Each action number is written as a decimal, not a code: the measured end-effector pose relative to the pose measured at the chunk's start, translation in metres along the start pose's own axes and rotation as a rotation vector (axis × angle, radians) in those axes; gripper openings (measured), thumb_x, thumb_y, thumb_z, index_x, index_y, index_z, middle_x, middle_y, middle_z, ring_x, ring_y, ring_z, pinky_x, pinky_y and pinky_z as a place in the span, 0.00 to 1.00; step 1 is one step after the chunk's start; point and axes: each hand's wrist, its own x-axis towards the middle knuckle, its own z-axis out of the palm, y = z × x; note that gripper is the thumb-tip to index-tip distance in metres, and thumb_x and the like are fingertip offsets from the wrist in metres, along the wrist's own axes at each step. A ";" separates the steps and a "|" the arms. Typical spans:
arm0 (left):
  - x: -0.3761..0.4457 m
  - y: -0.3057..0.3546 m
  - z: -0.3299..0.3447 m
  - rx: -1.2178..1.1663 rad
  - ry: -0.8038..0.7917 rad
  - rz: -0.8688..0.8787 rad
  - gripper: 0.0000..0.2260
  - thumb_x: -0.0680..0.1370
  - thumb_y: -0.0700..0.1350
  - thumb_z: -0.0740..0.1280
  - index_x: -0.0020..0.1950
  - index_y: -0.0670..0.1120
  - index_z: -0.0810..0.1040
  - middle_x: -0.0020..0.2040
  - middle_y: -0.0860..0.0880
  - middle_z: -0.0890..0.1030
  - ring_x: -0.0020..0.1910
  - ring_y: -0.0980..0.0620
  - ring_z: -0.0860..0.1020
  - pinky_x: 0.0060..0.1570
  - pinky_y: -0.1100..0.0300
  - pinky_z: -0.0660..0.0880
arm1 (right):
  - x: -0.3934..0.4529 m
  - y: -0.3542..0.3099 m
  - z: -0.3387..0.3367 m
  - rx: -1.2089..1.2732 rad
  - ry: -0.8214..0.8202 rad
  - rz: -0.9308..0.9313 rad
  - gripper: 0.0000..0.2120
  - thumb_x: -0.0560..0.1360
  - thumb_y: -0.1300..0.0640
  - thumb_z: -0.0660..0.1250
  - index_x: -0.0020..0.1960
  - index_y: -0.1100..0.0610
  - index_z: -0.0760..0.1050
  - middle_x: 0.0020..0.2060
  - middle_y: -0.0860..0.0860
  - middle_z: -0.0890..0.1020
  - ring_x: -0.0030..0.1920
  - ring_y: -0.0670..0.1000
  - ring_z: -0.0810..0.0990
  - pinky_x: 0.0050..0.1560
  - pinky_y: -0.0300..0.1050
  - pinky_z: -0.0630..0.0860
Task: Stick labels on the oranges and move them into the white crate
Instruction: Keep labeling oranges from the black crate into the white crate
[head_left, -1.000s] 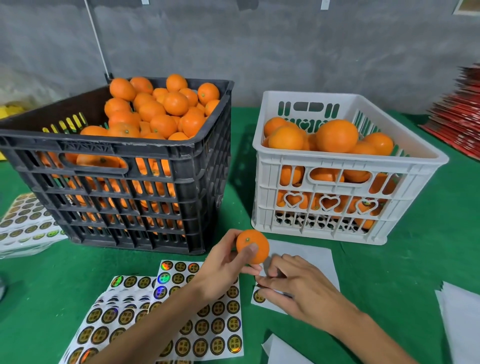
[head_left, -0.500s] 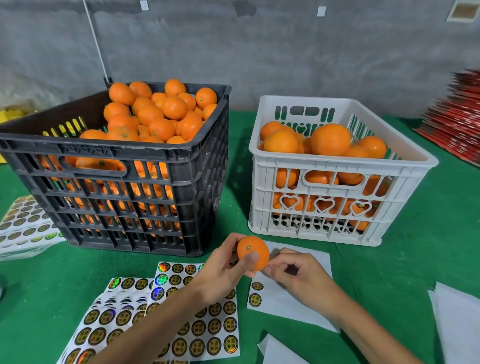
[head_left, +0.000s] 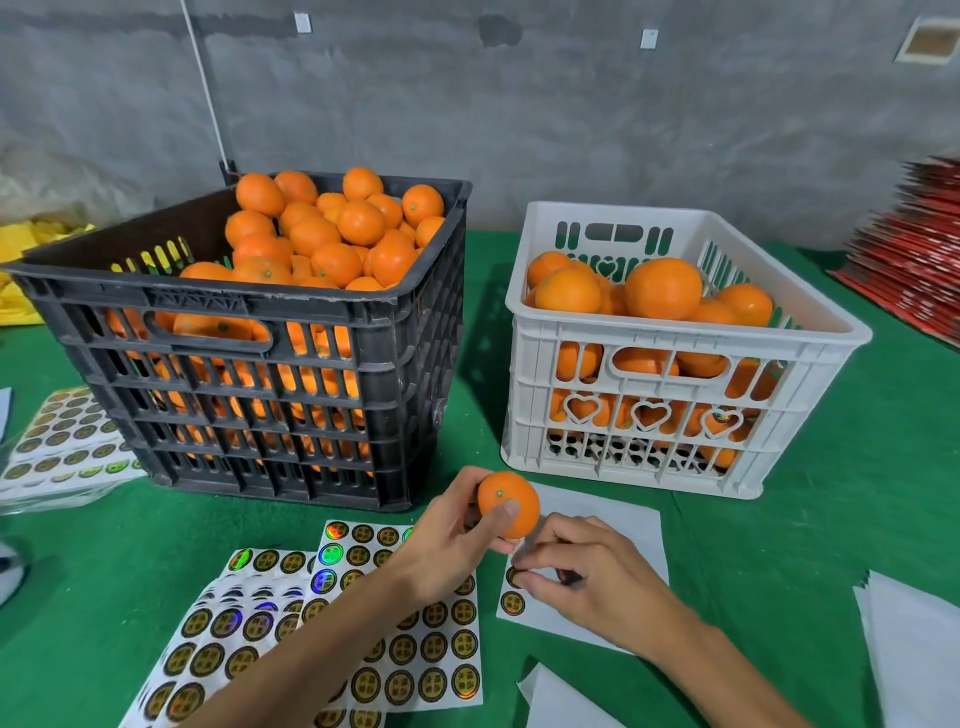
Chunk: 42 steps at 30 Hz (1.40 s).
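Note:
My left hand (head_left: 447, 540) holds one orange (head_left: 511, 501) up over the green table, in front of the gap between the crates. My right hand (head_left: 592, 582) is just below and right of it. Its thumb and fingers are curled and pinch a label at the orange's underside, and the fingers mostly hide that label. Under this hand lies a nearly bare white backing sheet (head_left: 623, 530) with two round labels (head_left: 512, 604) left at its near-left corner. The white crate (head_left: 675, 332), back right, holds several oranges. A black crate (head_left: 260, 301), back left, is heaped with oranges.
Full sheets of round gold-and-black labels (head_left: 415, 665) are spread under my left forearm. More label sheets (head_left: 62, 441) lie at the far left. Blank white papers (head_left: 914, 649) lie at the right edge, and a stack of red cartons (head_left: 919, 249) sits at the back right.
My right hand rose from the backing sheet to the orange's underside and stays there, fingers pinched. My left hand keeps hold of the orange. The camera tilted slightly.

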 end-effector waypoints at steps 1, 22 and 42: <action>0.000 0.000 0.000 -0.001 -0.001 -0.001 0.20 0.78 0.69 0.67 0.64 0.60 0.73 0.55 0.54 0.83 0.51 0.49 0.87 0.63 0.43 0.78 | 0.000 -0.001 0.000 -0.021 0.000 -0.007 0.12 0.79 0.39 0.69 0.57 0.42 0.85 0.49 0.37 0.79 0.43 0.39 0.71 0.53 0.38 0.70; 0.002 -0.003 0.000 -0.069 0.013 0.017 0.24 0.79 0.69 0.65 0.67 0.56 0.72 0.56 0.48 0.83 0.52 0.47 0.86 0.60 0.44 0.81 | -0.003 -0.003 -0.002 -0.030 -0.145 0.044 0.27 0.75 0.29 0.64 0.65 0.44 0.82 0.54 0.37 0.74 0.51 0.42 0.69 0.55 0.33 0.67; 0.001 -0.006 0.000 0.057 -0.013 0.020 0.23 0.79 0.70 0.63 0.69 0.59 0.70 0.56 0.53 0.81 0.57 0.47 0.83 0.63 0.40 0.78 | 0.004 0.000 0.005 0.547 -0.050 0.285 0.04 0.76 0.51 0.76 0.50 0.47 0.87 0.47 0.45 0.81 0.34 0.43 0.67 0.37 0.37 0.67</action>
